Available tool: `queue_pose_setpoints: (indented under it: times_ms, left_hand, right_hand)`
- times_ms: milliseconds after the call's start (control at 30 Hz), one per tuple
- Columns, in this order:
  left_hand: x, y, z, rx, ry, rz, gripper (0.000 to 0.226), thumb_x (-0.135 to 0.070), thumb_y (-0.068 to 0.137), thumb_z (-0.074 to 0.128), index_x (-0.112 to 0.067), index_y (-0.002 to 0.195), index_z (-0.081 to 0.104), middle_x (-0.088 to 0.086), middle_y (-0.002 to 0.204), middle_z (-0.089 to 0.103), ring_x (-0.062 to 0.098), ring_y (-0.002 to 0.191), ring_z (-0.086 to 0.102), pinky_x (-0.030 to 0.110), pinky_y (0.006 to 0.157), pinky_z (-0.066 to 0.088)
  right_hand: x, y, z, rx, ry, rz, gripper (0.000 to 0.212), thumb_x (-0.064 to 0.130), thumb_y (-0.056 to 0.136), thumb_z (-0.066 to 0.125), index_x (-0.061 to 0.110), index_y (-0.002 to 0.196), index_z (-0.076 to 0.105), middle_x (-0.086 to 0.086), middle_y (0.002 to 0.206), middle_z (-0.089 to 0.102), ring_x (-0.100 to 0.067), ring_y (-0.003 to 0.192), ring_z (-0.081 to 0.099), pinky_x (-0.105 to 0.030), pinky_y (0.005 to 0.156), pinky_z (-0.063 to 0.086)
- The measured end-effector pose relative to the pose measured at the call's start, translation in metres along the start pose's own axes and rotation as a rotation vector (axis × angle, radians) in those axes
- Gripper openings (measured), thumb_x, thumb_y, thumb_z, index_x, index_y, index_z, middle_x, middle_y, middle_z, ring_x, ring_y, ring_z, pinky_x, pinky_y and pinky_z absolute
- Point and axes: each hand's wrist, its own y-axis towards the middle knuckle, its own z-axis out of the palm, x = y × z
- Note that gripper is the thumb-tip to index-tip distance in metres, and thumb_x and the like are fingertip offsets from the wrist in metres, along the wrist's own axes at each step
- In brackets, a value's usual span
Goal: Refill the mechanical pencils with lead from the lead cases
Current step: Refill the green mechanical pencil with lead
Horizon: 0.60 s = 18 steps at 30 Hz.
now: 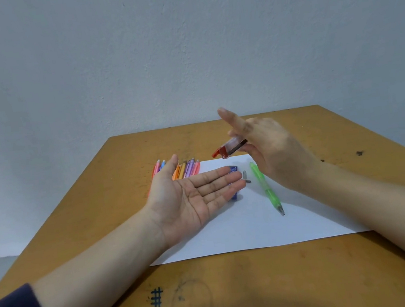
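My left hand (pixel 191 198) lies palm up with straight fingers above the white paper (pixel 256 228), holding nothing that I can see. My right hand (pixel 270 150) holds a clear lead case with a red cap (pixel 229 148), tilted cap-down over the left fingertips; its index finger sticks up. A green mechanical pencil (pixel 267 188) lies on the paper under the right hand, tip toward me. Two small grey parts (pixel 246 176) lie beside it. A blue lead case (pixel 234 182) is partly hidden behind my left fingers.
Several coloured mechanical pencils (pixel 185 169) lie in a row on the wooden table (pixel 238 289) behind my left hand. A grey wall stands right behind the table's far edge. A drawn hash mark is near the front edge.
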Motion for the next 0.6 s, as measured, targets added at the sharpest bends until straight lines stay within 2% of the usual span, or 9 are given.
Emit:
queue_pose_setpoints:
  times_ms: [67, 133, 167, 200, 333, 367, 467, 533, 600]
  left_hand:
    - [0.0001, 0.0005, -0.0004, 0.007, 0.0, -0.007, 0.088, -0.061, 0.094, 0.03, 0.02, 0.105, 0.061, 0.035, 0.114, 0.061, 0.046, 0.102, 0.063, 0.05, 0.084, 0.053]
    - [0.0001, 0.0006, -0.0005, 0.006, 0.002, -0.008, 0.088, -0.062, 0.094, 0.03, 0.02, 0.104, 0.061, 0.035, 0.114, 0.061, 0.046, 0.101, 0.063, 0.051, 0.082, 0.052]
    - [0.0, 0.0007, -0.0004, 0.001, 0.003, -0.005, 0.088, -0.062, 0.094, 0.03, 0.02, 0.105, 0.061, 0.035, 0.113, 0.061, 0.046, 0.101, 0.064, 0.05, 0.083, 0.053]
    - [0.0, 0.0006, -0.0005, -0.003, 0.004, -0.003, 0.088, -0.061, 0.094, 0.03, 0.02, 0.106, 0.061, 0.035, 0.113, 0.061, 0.046, 0.101, 0.064, 0.048, 0.085, 0.054]
    - [-0.0002, -0.0006, 0.0006, -0.02, 0.001, -0.001, 0.086, -0.061, 0.095, 0.03, 0.02, 0.11, 0.058, 0.035, 0.113, 0.061, 0.047, 0.102, 0.062, 0.044, 0.091, 0.049]
    - [-0.0005, -0.0007, 0.0006, -0.023, 0.0, -0.002, 0.087, -0.06, 0.095, 0.03, 0.02, 0.109, 0.058, 0.035, 0.113, 0.061, 0.047, 0.102, 0.062, 0.043, 0.09, 0.048]
    - [-0.0006, -0.0007, 0.0006, -0.025, 0.004, -0.004, 0.088, -0.06, 0.095, 0.029, 0.021, 0.106, 0.06, 0.036, 0.113, 0.061, 0.047, 0.101, 0.063, 0.044, 0.088, 0.048]
    - [-0.0003, -0.0004, 0.0009, -0.029, 0.012, -0.002, 0.087, -0.06, 0.095, 0.029, 0.021, 0.108, 0.059, 0.036, 0.113, 0.061, 0.046, 0.101, 0.063, 0.044, 0.087, 0.049]
    - [-0.0001, -0.0005, 0.001, -0.03, 0.019, -0.002, 0.086, -0.061, 0.095, 0.029, 0.019, 0.111, 0.057, 0.035, 0.113, 0.061, 0.046, 0.101, 0.063, 0.044, 0.088, 0.049]
  right_hand:
    - [-0.001, -0.0009, 0.0008, 0.0, -0.027, -0.009, 0.068, -0.013, 0.083, 0.057, 0.014, 0.142, 0.036, -0.003, 0.095, 0.068, -0.027, 0.093, 0.062, -0.041, 0.081, 0.046]
    - [-0.0025, -0.0026, 0.0005, -0.012, -0.079, -0.059, 0.054, -0.015, 0.08, 0.059, 0.01, 0.128, 0.057, -0.004, 0.101, 0.068, -0.024, 0.096, 0.062, -0.041, 0.079, 0.047]
    - [-0.0032, -0.0033, 0.0002, -0.025, -0.09, -0.077, 0.049, -0.015, 0.08, 0.059, 0.008, 0.124, 0.061, -0.004, 0.103, 0.068, -0.024, 0.097, 0.062, -0.041, 0.079, 0.047]
    - [-0.0032, -0.0035, 0.0001, -0.034, -0.088, -0.087, 0.051, -0.016, 0.081, 0.058, 0.008, 0.125, 0.06, -0.004, 0.104, 0.068, -0.023, 0.098, 0.061, -0.041, 0.08, 0.047]
    - [0.001, -0.0004, -0.002, -0.046, -0.001, -0.064, 0.074, -0.018, 0.081, 0.059, 0.011, 0.143, 0.031, 0.004, 0.1, 0.069, -0.024, 0.098, 0.062, -0.041, 0.083, 0.046]
    - [0.0015, -0.0009, -0.0016, -0.047, -0.021, -0.073, 0.072, -0.017, 0.08, 0.059, 0.011, 0.141, 0.035, 0.003, 0.101, 0.068, -0.024, 0.098, 0.062, -0.042, 0.083, 0.047]
    - [-0.0017, -0.0042, -0.0009, -0.03, -0.126, -0.136, 0.042, -0.01, 0.084, 0.054, 0.009, 0.12, 0.064, -0.007, 0.105, 0.068, -0.026, 0.1, 0.062, -0.045, 0.083, 0.047]
    - [-0.0022, -0.0047, -0.0004, -0.032, -0.113, -0.12, 0.044, -0.012, 0.083, 0.054, 0.008, 0.121, 0.063, -0.006, 0.106, 0.068, -0.025, 0.102, 0.06, -0.043, 0.085, 0.046]
    - [-0.0008, -0.0034, 0.0004, -0.035, -0.069, -0.087, 0.063, -0.018, 0.079, 0.057, 0.009, 0.135, 0.048, -0.003, 0.102, 0.068, -0.024, 0.101, 0.06, -0.042, 0.086, 0.045]
